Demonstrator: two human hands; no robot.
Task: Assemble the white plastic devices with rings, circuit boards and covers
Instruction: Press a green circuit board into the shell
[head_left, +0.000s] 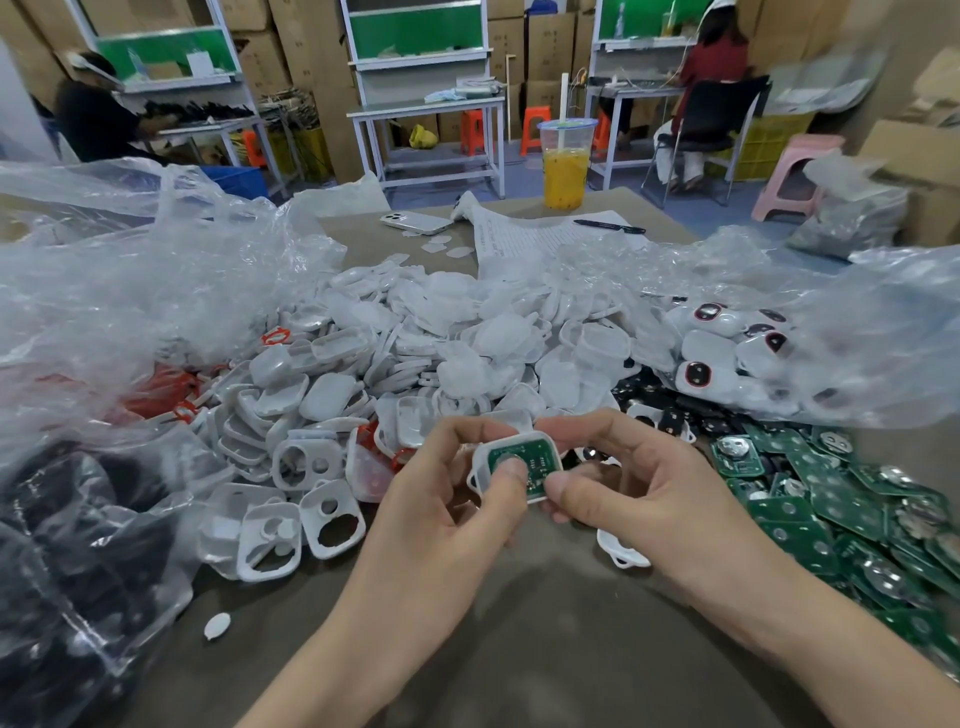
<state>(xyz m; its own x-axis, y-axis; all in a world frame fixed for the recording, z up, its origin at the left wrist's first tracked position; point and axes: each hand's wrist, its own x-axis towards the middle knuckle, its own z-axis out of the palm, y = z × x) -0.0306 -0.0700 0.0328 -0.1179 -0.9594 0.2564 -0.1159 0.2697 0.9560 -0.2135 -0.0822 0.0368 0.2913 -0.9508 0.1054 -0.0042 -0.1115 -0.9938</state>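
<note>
My left hand and my right hand together hold a white plastic device shell above the table, with a green circuit board lying inside it. My left thumb presses on the board's round metal part. My right thumb and fingers pinch the shell's right edge. A heap of white shells and covers lies behind my hands. Green circuit boards are piled to the right. White frames with holes lie to the left, with red rings among them.
Crumpled clear plastic bags flank the heap; one at right holds finished devices. A bag of black parts sits at left. A cup of orange drink, a phone, a pen and paper lie at the far edge. People sit at benches behind.
</note>
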